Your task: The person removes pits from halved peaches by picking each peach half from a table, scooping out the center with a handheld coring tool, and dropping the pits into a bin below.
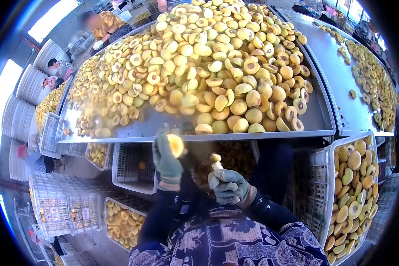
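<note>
My left hand (166,160), in a grey-green glove, is raised in front of the metal table's front edge. It grips a yellow peach half (176,146), slightly blurred. My right hand (229,186), gloved the same way, is closed around the pale handle of a small pitting tool (216,162). The tool points up and its rounded head is near the table edge; its exact shape is hard to make out. Beyond both hands, a large heap of peach halves (235,57) covers much of the metal table (164,133). Many show brown hollows at the centre.
A crate of peach halves (353,195) stands at my right. On the left are a dark-looking crate (135,170), another filled crate (123,221) and stacked white crates (71,204). A dark container (235,164) sits below the table edge. Co-workers (104,26) sit around other heaps.
</note>
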The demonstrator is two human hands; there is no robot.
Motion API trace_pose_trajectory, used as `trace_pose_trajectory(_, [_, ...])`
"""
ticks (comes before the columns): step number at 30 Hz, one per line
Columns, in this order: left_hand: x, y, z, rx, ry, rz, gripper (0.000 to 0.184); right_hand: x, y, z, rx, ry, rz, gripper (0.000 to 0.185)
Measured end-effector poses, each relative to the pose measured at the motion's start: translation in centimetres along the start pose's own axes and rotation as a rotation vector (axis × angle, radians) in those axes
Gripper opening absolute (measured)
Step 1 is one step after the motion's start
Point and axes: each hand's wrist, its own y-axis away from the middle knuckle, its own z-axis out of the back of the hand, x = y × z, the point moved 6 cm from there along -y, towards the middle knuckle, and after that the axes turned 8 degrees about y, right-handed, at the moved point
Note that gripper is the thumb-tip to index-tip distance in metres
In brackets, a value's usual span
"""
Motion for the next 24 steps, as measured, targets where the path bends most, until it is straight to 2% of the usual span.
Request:
trace_pose_trajectory(2, [-0.1,-1.4,3.6,0.087,-0.629,-0.291,0.035,0.3,-0.1,0.9,-0.139,0.098,-0.015,0.033])
trace_pose_trajectory(3, [-0.8,-1.7,5.4,-0.003,-0.832,-0.508,0.035,0.5,-0.1,1.9,-0.277,0.101,-0.021,0.032])
trace_pose_trajectory(4, [0.2,-3.3,7.6,-0.190,-0.091,-0.012,0.037,0.8,0.2,3.0,-0.417,0.104,-0.024,0.031])
trace_pose_trajectory(5, [0.9,-3.9,10.1,-0.250,-0.040,0.147,0.038,1.2,0.5,4.2,-0.555,0.107,-0.023,0.031])
trace_pose_trajectory(6, [0.2,-5.0,11.8,-0.129,-0.448,-0.095,0.043,1.5,0.8,5.5,-0.693,0.106,-0.021,0.030])
trace_pose_trajectory(7, [0.9,-5.4,13.2,-0.094,-0.704,-0.048,0.045,2.4,1.8,6.8,-0.846,0.276,-0.022,0.025])
trace_pose_trajectory(8, [1.7,-5.7,14.3,-0.054,-0.961,-0.002,0.047,2.6,1.9,6.8,-0.880,0.310,-0.029,0.023])
trace_pose_trajectory(9, [1.4,-6.3,13.3,-0.081,-1.208,-0.144,0.051,2.8,2.0,6.7,-0.916,0.342,-0.031,0.022])
trace_pose_trajectory(12, [3.5,-6.8,6.4,0.266,-0.782,-0.105,0.051,3.0,2.1,6.6,-0.971,0.455,-0.051,0.017])
trace_pose_trajectory(14, [3.6,-5.7,-1.6,0.571,-0.682,-0.442,0.050,2.8,1.7,5.5,-0.984,0.512,-0.044,0.015])
trace_pose_trajectory(16, [4.1,-5.2,-7.1,0.746,-0.717,-0.249,0.043,3.2,2.0,5.5,-1.044,0.625,-0.063,0.014])
trace_pose_trajectory(19, [6.7,-6.8,-9.3,0.868,-0.647,-0.069,0.037,3.6,2.4,3.9,-1.083,0.685,-0.033,0.016])
trace_pose_trajectory(22, [6.6,-7.8,-8.7,0.767,-0.466,-0.086,0.034,4.4,1.9,2.6,-1.086,0.792,0.077,0.019])
trace_pose_trajectory(24, [7.8,-7.2,-7.4,0.620,-0.146,0.109,0.029,5.1,1.1,1.8,-1.072,0.826,0.133,0.017])
